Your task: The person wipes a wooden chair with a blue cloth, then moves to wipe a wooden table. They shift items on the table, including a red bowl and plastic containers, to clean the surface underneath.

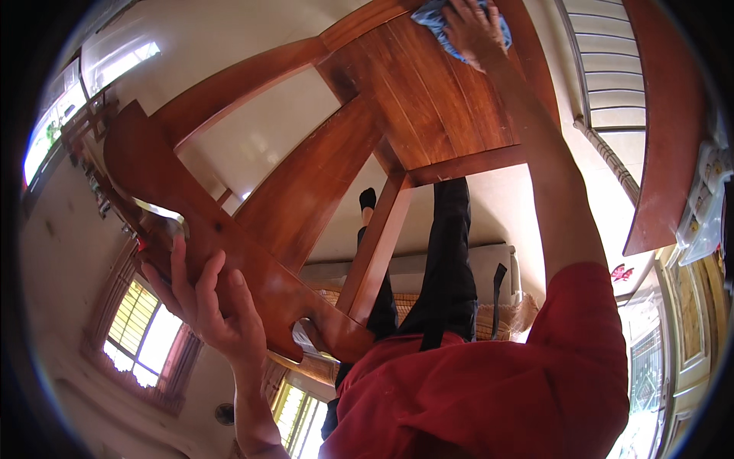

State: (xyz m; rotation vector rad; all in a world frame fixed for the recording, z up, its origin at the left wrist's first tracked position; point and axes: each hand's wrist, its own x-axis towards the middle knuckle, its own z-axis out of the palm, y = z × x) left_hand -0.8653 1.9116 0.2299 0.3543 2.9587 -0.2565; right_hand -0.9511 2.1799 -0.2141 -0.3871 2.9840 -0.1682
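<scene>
A blue cloth (433, 26) lies bunched on the slatted seat (424, 97) of a reddish-brown wooden chair. My right hand (473, 31) is pressed flat over it, near the seat's far right side, with my arm stretched out. At the left, the chair's shaped top rail (229, 229) slants down toward my body, with cut-outs along its edge. My left hand (209, 304) is at this rail, fingers spread and slightly bent, gripping nothing. Whether its fingertips touch the wood is unclear. A broad back splat (312, 178) runs between rail and seat.
A chair post (375, 246) stands close to my legs (447, 252). Behind them is a grey cushion (413, 267) on a woven base. To the right are a metal rack (608, 63), a curved brown panel (668, 115) and a clear plastic tray (705, 201).
</scene>
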